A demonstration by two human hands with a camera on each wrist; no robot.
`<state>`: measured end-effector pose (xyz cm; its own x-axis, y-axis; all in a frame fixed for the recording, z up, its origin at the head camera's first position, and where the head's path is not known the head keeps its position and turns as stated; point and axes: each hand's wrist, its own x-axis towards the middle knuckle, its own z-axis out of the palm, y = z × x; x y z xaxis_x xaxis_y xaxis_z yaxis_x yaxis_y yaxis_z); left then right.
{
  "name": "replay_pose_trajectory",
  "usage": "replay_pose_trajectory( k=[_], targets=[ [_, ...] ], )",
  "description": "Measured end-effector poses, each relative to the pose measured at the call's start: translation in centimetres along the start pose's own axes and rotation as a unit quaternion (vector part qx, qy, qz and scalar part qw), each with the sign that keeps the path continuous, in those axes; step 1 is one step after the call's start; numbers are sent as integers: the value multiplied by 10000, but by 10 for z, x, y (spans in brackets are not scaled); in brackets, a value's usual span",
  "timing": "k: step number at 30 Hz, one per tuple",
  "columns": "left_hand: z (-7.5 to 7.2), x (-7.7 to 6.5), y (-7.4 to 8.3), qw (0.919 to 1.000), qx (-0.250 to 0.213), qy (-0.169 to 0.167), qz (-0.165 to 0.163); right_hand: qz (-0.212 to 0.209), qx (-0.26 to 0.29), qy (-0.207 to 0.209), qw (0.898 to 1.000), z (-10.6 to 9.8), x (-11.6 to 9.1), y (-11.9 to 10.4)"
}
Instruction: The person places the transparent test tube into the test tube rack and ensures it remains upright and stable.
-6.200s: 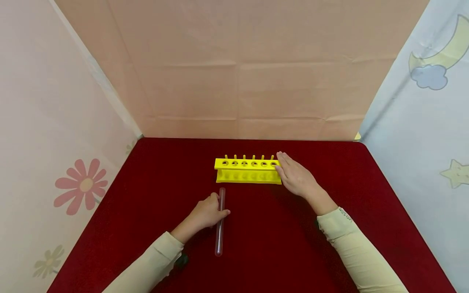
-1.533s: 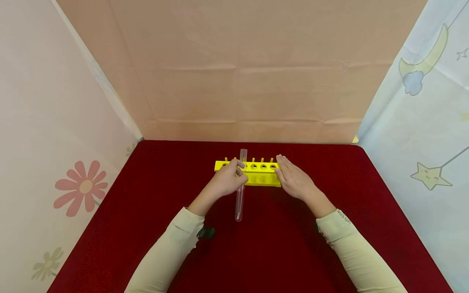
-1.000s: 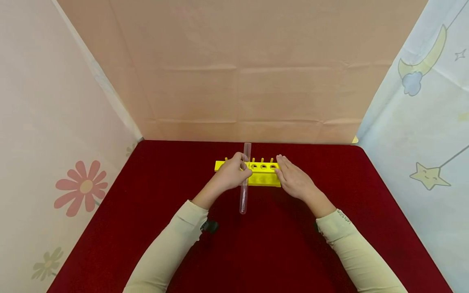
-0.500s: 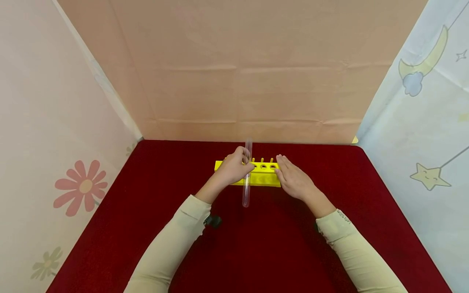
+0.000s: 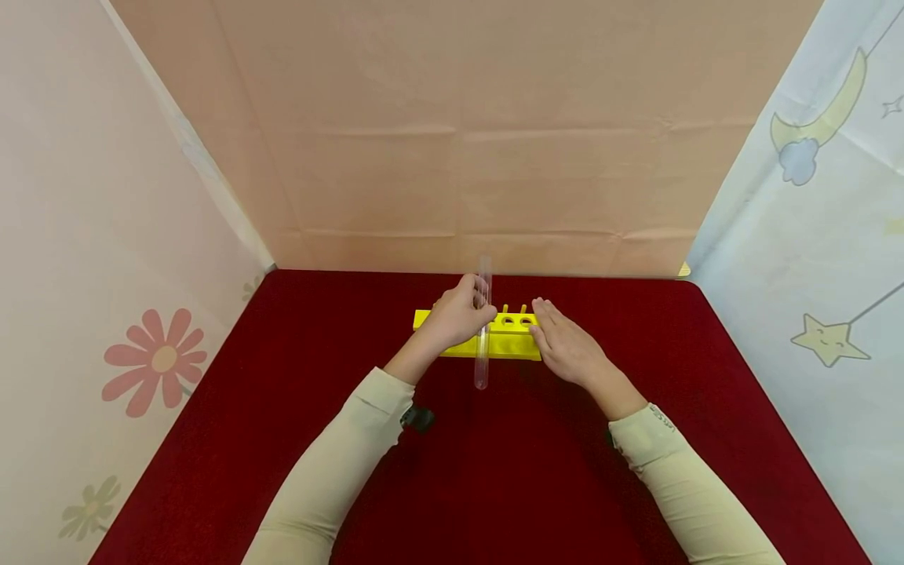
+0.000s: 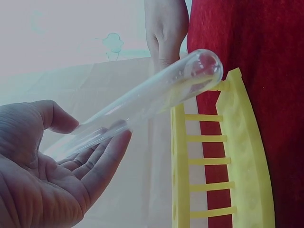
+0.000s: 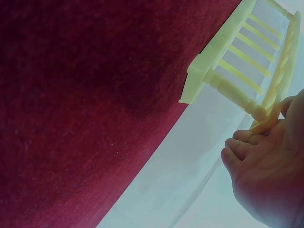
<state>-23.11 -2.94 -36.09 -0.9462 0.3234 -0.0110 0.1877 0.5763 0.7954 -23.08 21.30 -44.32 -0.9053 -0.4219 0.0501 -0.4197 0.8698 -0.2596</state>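
Note:
A clear test tube (image 5: 482,362) stands nearly upright in the head view, rounded end down, in front of the rack. My left hand (image 5: 455,318) pinches it between thumb and fingers. In the left wrist view the tube (image 6: 152,97) slants with its rounded bottom away from the palm. The yellow test tube rack (image 5: 515,345) has a row of holes on top and pegs behind; my left hand hides its left part. At the rack's right end rests my right hand (image 5: 572,345), fingers straight and thumb at the front edge. The right wrist view shows that hand (image 7: 270,171) against the rack's end.
A dark red cloth (image 5: 537,471) covers the table under the rack. Behind it rises a beige backdrop (image 5: 452,157). Pale printed sheets line the sides, with a flower (image 5: 165,359) at left and a star (image 5: 829,341) at right.
My left hand has lifted the test tube off the near cloth to the rack, turned it more upright and shifted it slightly right and farther away. The right hand stays at the rack's end.

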Motion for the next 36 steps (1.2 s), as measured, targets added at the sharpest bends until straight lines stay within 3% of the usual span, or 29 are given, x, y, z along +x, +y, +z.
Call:
replay_pose_trajectory(
  k=[21, 36],
  targets=[
    [2, 11, 16, 9997, -245, 33, 32, -45, 18, 19, 10000, 0, -1, 1],
    [4, 20, 23, 9992, -289, 142, 248, 0, -6, -39, 10000, 0, 0, 0]
  ],
)
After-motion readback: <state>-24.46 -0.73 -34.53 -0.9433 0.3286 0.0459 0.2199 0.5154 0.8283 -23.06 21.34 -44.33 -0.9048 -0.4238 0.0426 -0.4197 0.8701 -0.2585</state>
